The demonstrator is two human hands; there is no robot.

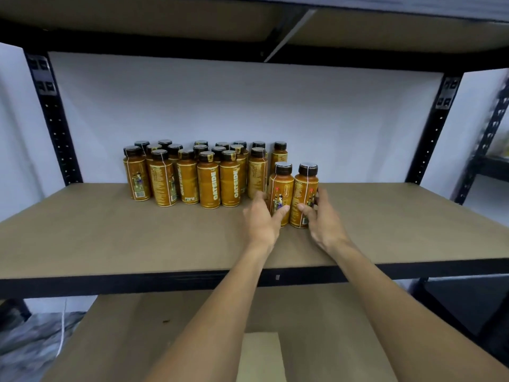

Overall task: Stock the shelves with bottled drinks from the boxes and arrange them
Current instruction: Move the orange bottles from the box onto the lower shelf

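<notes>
Head view showed us a cluster of bottles [192, 180] already standing mid-frame, at the back of the shelf [110, 232]. Our left hand [260, 219] gripped one bottle [279, 186] and our right hand [323, 219] gripped a second bottle [304, 188], both upright just right of the cluster. We judged stocking partly done, with much shelf unfilled.

Your bottles [209, 186] are amber-orange with dark brown caps [206, 156], cream lettering and thin white seam lines; some labels carry small multicoloured figures. The shelf board [110, 230] is tan, its frame [137, 285] black, the wall [248, 106] pale bluish-white.
</notes>
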